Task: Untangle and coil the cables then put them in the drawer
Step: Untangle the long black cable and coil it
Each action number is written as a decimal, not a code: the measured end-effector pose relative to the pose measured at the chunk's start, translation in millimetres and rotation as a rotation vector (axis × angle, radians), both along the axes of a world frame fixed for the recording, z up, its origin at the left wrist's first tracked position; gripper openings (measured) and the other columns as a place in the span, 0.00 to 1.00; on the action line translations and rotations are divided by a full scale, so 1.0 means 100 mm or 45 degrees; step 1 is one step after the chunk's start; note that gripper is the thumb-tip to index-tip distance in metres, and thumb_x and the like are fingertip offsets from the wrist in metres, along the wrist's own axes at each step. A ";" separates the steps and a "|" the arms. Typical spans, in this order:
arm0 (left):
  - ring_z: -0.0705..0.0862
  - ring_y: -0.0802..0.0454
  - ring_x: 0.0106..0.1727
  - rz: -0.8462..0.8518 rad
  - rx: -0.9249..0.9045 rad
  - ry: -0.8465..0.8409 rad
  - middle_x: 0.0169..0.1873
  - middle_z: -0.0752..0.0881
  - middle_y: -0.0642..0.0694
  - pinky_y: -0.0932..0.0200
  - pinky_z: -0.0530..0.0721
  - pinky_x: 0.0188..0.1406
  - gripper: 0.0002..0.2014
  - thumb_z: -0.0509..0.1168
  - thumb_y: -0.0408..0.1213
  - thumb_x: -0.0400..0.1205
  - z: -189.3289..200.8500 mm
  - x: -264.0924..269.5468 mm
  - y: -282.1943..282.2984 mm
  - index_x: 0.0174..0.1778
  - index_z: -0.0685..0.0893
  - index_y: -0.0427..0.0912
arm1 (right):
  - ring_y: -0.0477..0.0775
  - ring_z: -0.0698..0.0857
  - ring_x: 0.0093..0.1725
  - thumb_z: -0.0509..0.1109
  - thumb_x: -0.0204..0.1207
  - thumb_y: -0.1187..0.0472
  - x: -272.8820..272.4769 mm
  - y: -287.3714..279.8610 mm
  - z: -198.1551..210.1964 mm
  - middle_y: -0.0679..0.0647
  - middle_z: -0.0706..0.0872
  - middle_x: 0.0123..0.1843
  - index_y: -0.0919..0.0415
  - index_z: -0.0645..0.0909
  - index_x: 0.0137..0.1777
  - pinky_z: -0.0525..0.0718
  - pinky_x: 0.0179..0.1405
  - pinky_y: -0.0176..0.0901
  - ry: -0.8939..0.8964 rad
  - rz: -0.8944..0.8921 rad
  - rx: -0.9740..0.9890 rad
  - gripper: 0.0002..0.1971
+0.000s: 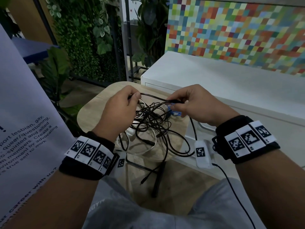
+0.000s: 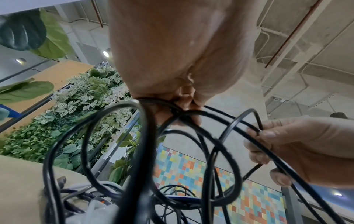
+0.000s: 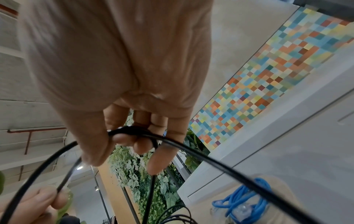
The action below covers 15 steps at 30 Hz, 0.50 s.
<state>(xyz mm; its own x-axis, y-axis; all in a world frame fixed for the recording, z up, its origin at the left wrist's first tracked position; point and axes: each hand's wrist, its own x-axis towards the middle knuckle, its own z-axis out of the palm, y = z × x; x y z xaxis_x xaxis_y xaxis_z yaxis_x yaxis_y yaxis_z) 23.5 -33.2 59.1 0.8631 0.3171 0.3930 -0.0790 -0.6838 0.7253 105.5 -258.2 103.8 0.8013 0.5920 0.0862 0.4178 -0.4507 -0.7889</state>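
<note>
A tangle of black cables [image 1: 148, 126] and a white cable [image 1: 145, 150] lies on a small round wooden table [image 1: 92, 109]. My left hand [image 1: 133, 97] pinches several black cable loops [image 2: 145, 136] at its fingertips [image 2: 191, 119]. My right hand [image 1: 173, 101] grips a black cable [image 3: 210, 159] near its plug end, and a strand stretches between the two hands just above the pile. A coiled blue cable [image 1: 175, 113] [image 3: 247, 201] sits on the table under the right hand. The white drawer cabinet [image 1: 214, 83] stands just right of the table.
A white printed banner [image 1: 24, 121] hangs close on the left. A plant wall [image 1: 92, 38] stands behind the table and a multicoloured mosaic panel [image 1: 239, 33] behind the cabinet. One black plug end [image 1: 145, 179] dangles over the table's near edge above my lap.
</note>
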 end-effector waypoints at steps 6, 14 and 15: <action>0.87 0.50 0.29 -0.059 -0.169 0.004 0.36 0.84 0.53 0.51 0.80 0.28 0.08 0.62 0.43 0.91 0.00 0.02 0.02 0.48 0.83 0.59 | 0.57 0.84 0.39 0.77 0.82 0.61 -0.01 0.05 -0.06 0.65 0.87 0.42 0.56 0.92 0.46 0.94 0.40 0.61 -0.031 -0.104 0.168 0.04; 0.83 0.66 0.29 -0.146 -0.239 0.285 0.36 0.89 0.47 0.73 0.79 0.32 0.11 0.70 0.32 0.87 0.06 -0.05 0.28 0.64 0.88 0.46 | 0.54 0.87 0.43 0.73 0.84 0.67 0.05 -0.06 -0.08 0.62 0.84 0.40 0.65 0.89 0.48 0.95 0.40 0.61 0.068 -0.235 0.502 0.04; 0.83 0.67 0.29 -0.147 -0.269 0.285 0.34 0.89 0.48 0.72 0.80 0.32 0.08 0.69 0.32 0.88 0.07 -0.07 0.29 0.60 0.89 0.45 | 0.54 0.87 0.43 0.73 0.84 0.67 0.06 -0.07 -0.09 0.62 0.84 0.41 0.66 0.89 0.48 0.95 0.41 0.61 0.082 -0.247 0.522 0.04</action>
